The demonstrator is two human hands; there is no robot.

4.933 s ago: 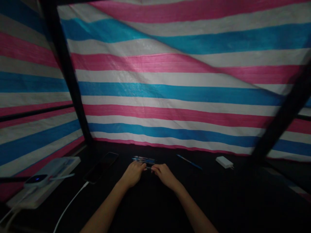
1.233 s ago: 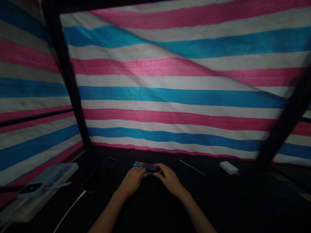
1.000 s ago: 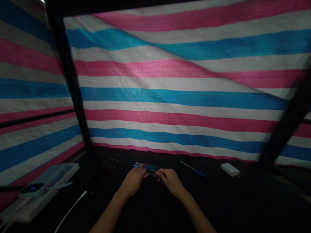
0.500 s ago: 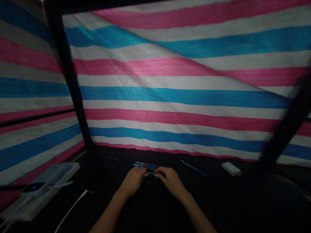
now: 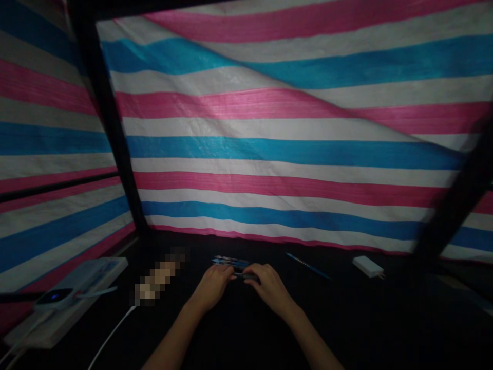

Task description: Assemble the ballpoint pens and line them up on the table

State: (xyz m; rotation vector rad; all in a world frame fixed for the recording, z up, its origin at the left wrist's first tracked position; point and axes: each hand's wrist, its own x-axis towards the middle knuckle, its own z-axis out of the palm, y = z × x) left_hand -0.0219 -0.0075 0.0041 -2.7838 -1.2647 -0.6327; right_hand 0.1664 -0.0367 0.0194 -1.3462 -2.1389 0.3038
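At the middle of the dark table, my left hand (image 5: pixel 215 282) and my right hand (image 5: pixel 265 281) face each other, fingertips close together. Both pinch a slim pen (image 5: pixel 239 276), dark and pale in colour, lying crosswise between them; the fingers hide most of it. Just beyond my fingers lie several blue and clear pens (image 5: pixel 227 261) side by side. Another blue pen (image 5: pixel 308 265) rests slantwise on its own, right of my right hand.
A white charger (image 5: pixel 367 266) is at the right. On the left, a phone (image 5: pixel 159 280), blurred out, has a white cable (image 5: pixel 111 334) attached. A pale box (image 5: pixel 82 288) carries a small device with a lit display (image 5: pixel 54 296). Striped sheeting (image 5: pixel 269 154) on a black frame encloses the table.
My right hand has shifted very slightly left, and the pen between my fingers has turned a little. The phone's area is now pixelated. The other items lie as before.
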